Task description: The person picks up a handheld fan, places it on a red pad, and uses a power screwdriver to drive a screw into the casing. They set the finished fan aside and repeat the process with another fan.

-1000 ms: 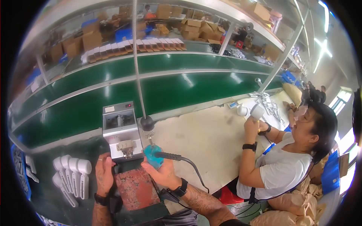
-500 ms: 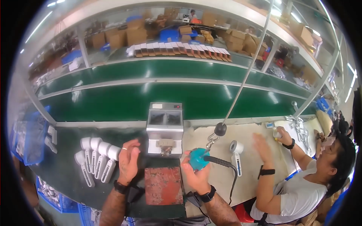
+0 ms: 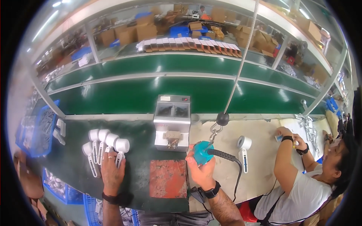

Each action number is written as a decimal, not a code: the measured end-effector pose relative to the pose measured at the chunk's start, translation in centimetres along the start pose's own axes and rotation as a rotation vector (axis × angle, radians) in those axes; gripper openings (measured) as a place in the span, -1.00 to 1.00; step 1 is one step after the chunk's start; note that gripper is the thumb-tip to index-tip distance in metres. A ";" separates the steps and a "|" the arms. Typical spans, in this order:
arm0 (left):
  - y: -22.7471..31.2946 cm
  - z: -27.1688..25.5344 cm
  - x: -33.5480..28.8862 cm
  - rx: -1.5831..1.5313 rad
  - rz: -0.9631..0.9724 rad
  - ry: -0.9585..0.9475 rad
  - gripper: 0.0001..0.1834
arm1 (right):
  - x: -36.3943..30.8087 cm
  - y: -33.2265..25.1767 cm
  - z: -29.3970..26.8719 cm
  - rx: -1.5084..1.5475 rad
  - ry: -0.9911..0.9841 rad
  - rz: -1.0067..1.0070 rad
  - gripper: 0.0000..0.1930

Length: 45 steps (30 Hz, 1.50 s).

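My left hand (image 3: 112, 169) is over the handles of several white handheld devices (image 3: 109, 139) with round heads, lying in a row on the dark green mat. Its fingers close around the handle of the rightmost device (image 3: 121, 145), which they partly cover. My right hand (image 3: 201, 171) grips a teal-topped electric screwdriver (image 3: 203, 152) that hangs from a steel cable by a hook. The tool's lower end is hidden by the hand. Between my hands lies a worn red square pad (image 3: 168, 178). Behind the pad stands a silver screw feeder (image 3: 172, 122).
Another white device (image 3: 244, 152) lies on the beige sheet to the right. Beyond it a co-worker (image 3: 298, 188) handles a small item. The black cord (image 3: 238, 171) loops beside my right hand. A green conveyor (image 3: 132, 94) runs behind; blue bins (image 3: 37, 132) stand left.
My left hand has moved left and down from beside the devices onto their handles. My right hand still holds the screwdriver. The co-worker's hands have come together. The whole view has shifted slightly.
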<state>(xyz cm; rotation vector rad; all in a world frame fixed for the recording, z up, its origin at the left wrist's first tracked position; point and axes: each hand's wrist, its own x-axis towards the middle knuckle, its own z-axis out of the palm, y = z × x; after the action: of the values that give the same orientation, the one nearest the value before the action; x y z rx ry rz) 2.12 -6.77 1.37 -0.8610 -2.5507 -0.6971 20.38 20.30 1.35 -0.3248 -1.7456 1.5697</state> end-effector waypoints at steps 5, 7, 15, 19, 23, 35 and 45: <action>0.1 1.5 1.1 -0.108 0.035 -0.100 -0.73 | 0.0 0.3 0.0 -0.001 0.017 -0.039 -0.66; -0.7 3.2 2.1 -0.288 0.001 -0.126 -0.75 | 0.2 0.2 0.3 0.024 0.022 -0.040 -0.65; 4.5 6.2 8.2 -1.322 -0.366 -0.167 -0.77 | 0.9 1.8 0.0 -0.013 0.046 -0.174 -0.60; 4.0 5.8 8.0 -1.194 -0.109 0.024 -0.83 | 0.4 0.5 -0.1 0.011 0.053 -0.047 -0.56; 3.6 6.1 7.0 -1.210 -0.225 -0.040 -0.78 | 0.2 0.0 0.5 0.080 0.074 -0.078 -0.53; 4.0 7.4 5.9 -0.974 -0.187 -0.145 -0.73 | 0.2 -0.5 0.9 0.033 0.103 -0.019 -0.46; 4.6 7.4 5.8 -0.928 -0.337 -0.356 -0.55 | 0.0 -0.3 0.8 0.002 0.094 -0.030 -0.43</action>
<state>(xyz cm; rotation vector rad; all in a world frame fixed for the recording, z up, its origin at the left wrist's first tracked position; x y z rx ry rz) -0.61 3.24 -0.36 -0.8497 -2.6604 -2.0913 19.91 19.68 1.67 -0.3635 -1.6694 1.5110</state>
